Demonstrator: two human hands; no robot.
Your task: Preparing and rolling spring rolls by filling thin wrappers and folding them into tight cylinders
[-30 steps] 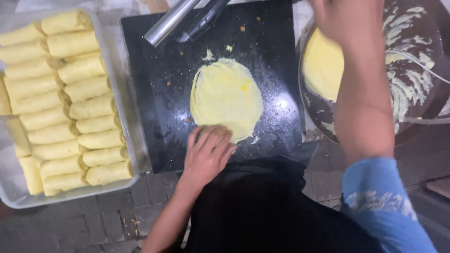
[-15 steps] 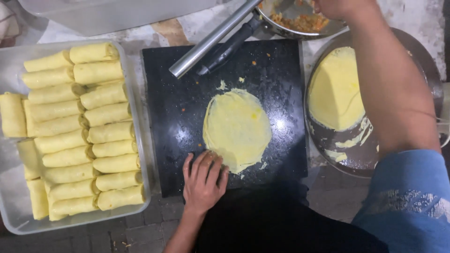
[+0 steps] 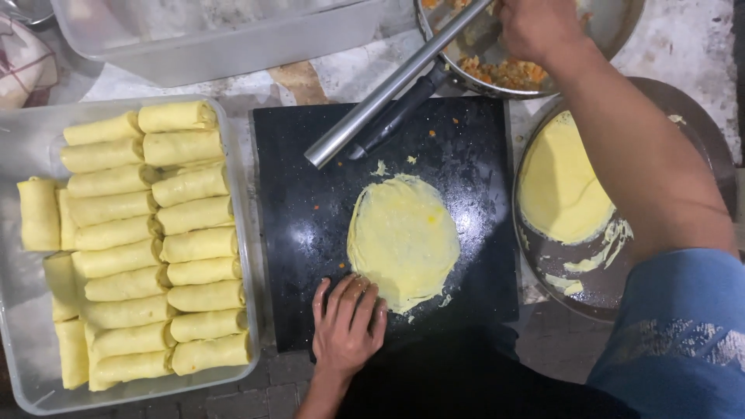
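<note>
Black slab point(image 3: 310, 233) taken as the landmark. A thin round yellow crepe wrapper point(image 3: 402, 242) is lying flat near the slab's middle, slightly toward its near edge; it is almost circular, so no real long axis, only a slight stretch from far edge to near edge. The left hand point(image 3: 347, 326) is resting palm down on the slab's near edge, fingers spread flat and gripping nothing, fingertips just touching the wrapper's near-left rim; the wrapper is lying ahead of it and a little to the right, so this hand is the nearer one. The right hand point(image 3: 535, 27) is reaching beyond the slab's far right corner into a metal bowl of orange filling point(image 3: 504, 74); whether it is closed on anything cannot be told from above. A steel tube point(image 3: 392, 85) and a dark-handled tool beside it are lying across the slab's far edge, long axes running diagonally from the slab's centre-far area up toward the bowl. Right of the slab, a round pan point(image 3: 691, 124) is holding a stack of crepes point(image 3: 563, 186). Left of the slab, a clear plastic tray point(image 3: 23, 155) is carrying rows of rolled crepes point(image 3: 198, 244), long axes running left to right.
</note>
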